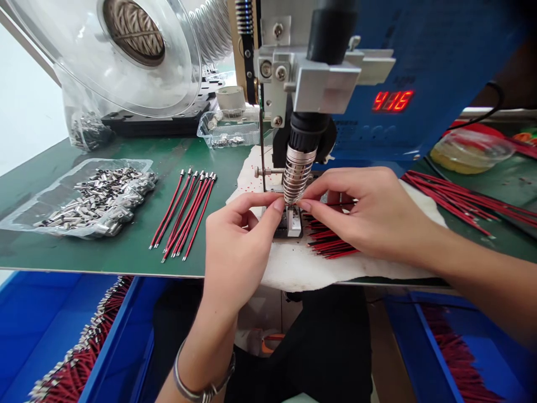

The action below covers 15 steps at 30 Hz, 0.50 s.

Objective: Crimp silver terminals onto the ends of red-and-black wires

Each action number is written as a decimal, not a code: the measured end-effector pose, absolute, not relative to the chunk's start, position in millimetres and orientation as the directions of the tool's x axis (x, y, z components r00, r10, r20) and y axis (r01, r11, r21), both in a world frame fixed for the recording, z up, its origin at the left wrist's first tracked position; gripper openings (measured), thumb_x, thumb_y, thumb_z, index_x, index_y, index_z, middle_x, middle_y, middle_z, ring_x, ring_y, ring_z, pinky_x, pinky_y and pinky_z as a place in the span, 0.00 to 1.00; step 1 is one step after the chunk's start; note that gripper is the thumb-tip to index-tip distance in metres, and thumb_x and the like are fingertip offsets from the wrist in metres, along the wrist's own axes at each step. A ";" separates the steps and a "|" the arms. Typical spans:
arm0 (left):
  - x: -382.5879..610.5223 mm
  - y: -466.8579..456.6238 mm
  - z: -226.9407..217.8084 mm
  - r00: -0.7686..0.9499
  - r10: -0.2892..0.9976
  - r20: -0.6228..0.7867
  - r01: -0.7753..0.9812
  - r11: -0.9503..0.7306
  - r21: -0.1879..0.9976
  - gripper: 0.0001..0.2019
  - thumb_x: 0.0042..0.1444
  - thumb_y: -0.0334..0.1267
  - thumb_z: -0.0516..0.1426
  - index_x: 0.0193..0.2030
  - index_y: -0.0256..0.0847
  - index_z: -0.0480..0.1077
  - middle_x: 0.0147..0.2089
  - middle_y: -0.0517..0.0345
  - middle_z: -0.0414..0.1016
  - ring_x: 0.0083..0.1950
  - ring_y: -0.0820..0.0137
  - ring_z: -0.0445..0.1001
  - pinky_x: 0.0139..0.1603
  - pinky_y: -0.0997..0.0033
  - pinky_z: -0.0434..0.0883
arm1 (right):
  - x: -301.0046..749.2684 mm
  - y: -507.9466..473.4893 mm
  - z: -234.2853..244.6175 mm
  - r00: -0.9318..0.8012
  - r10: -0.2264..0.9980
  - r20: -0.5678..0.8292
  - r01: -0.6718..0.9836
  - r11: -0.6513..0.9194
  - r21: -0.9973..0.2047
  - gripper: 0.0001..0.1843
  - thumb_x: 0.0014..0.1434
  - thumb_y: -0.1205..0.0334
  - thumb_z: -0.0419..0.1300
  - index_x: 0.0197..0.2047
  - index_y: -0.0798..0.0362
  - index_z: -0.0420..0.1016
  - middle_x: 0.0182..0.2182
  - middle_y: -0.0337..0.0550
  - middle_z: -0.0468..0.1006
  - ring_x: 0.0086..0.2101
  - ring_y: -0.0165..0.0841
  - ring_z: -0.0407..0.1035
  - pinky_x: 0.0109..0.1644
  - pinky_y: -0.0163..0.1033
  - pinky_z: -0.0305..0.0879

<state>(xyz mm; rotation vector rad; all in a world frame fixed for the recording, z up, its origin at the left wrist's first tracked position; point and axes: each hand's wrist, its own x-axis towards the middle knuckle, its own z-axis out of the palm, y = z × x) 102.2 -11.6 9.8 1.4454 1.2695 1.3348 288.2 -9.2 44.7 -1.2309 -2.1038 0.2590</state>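
Nozzle (297,178) overhangs fixture (291,222) between both pinched grips, cut wires (331,242) beneath right hand (369,215).

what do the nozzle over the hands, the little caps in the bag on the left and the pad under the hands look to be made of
Nozzle: seemingly metal, with a ribbed silvery shine and bright highlights.
Caps: likely metal, small glossy silver cylinders, lying on a clear bag that looks like thin plastic film.
Pad: white, matte and fuzzy at the edge, probably cloth or felt.
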 end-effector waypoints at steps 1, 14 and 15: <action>102.2 -11.7 9.7 -0.050 0.977 0.209 0.160 -0.198 0.967 0.06 0.55 0.45 0.66 0.37 0.47 0.82 0.37 0.58 0.82 0.34 0.71 0.76 0.31 0.75 0.68 | 287.9 -9.1 44.8 -0.324 0.829 0.456 0.694 0.536 -0.482 0.06 0.62 0.63 0.63 0.34 0.52 0.81 0.26 0.35 0.78 0.23 0.25 0.65 0.28 0.35 0.59; 102.8 -12.0 9.9 -0.061 0.978 0.200 0.161 -0.188 0.969 0.07 0.55 0.46 0.66 0.37 0.47 0.82 0.37 0.57 0.82 0.31 0.72 0.75 0.29 0.75 0.67 | 288.7 -9.2 43.9 -0.332 0.815 0.475 0.694 0.552 -0.463 0.06 0.62 0.63 0.62 0.34 0.52 0.80 0.27 0.35 0.78 0.24 0.25 0.67 0.30 0.34 0.61; 102.7 -12.1 10.1 -0.060 0.978 0.197 0.161 -0.186 0.969 0.08 0.55 0.46 0.66 0.37 0.47 0.82 0.37 0.57 0.82 0.31 0.72 0.74 0.29 0.75 0.67 | 288.6 -9.2 44.1 -0.333 0.815 0.475 0.693 0.553 -0.463 0.06 0.62 0.64 0.62 0.34 0.52 0.80 0.27 0.35 0.78 0.25 0.25 0.67 0.30 0.34 0.61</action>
